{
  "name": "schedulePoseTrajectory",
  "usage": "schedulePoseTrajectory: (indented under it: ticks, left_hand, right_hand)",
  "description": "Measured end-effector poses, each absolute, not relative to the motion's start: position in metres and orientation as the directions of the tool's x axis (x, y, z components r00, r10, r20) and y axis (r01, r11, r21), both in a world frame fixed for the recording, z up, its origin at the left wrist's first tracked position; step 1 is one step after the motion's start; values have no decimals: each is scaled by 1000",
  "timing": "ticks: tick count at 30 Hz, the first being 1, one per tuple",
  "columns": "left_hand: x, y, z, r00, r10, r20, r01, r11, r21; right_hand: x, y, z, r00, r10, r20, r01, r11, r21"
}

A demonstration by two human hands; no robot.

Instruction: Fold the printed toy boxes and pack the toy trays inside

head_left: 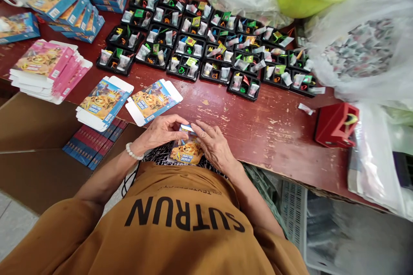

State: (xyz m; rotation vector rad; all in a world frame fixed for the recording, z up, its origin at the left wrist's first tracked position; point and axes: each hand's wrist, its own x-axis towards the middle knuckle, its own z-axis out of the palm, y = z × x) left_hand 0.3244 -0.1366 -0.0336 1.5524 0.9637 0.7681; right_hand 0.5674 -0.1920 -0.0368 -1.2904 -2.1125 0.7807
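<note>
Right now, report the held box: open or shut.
Cannot tell: left hand and right hand partly cover the top of the box; a pale strip shows.

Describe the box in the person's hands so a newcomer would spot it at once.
Find the worn red table, then the middle of its near edge, just beyond the brown shirt. There, the left hand and right hand hold a bear-picture box near its far end. Two similar boxes lie on the table to its left; only this one is between hands.

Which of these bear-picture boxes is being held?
The box between the left hand and the right hand; no hand is on any of the others.
</note>
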Motion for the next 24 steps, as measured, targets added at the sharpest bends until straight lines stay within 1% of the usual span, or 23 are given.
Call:
schedulePoseTrajectory:
  ticks: [2,4,6,8,9,12,16,18,20,24]
  left_hand:
    - [325,-138,-31,446,895,4,227,-117,967]
    - [327,-140,-28,449,893,9,254,-138,957]
    - [329,-141,-25,462,887,-7,248,-121,961]
    - [329,-141,-22,450,893,0,258,-130,957]
    - [329,-141,-21,438,899,18,271,-151,951]
    - [325,-137,-19,446,886,128,322,-292,901]
    - [319,-134,-17,551,764,335,299,-555,776]
    - [317,-135,-16,562,732,385,290,-610,737]
    - [316,-138,-14,546,759,355,305,-574,760]
    - [319,-136,-8,504,855,120,355,-332,874]
  right_hand:
    - [566,-195,-39,-347,928,133,533,312,-786]
    - [566,-195,-40,-284,953,106,392,216,-894]
    - [568,-192,-38,-207,978,14,231,63,-971]
    - [569,-189,-35,-155,982,-107,122,-89,-989]
    - [570,-187,-33,-143,978,-149,94,-136,-986]
    - [570,-183,-26,-154,973,-170,66,-162,-985]
    - [568,-180,-19,-160,977,-140,47,-134,-990]
    - [566,-180,-17,-157,978,-138,38,-133,-990]
    - [563,-180,-16,-163,975,-152,26,-150,-988]
    - [559,-180,-17,-152,968,-201,-49,-210,-976]
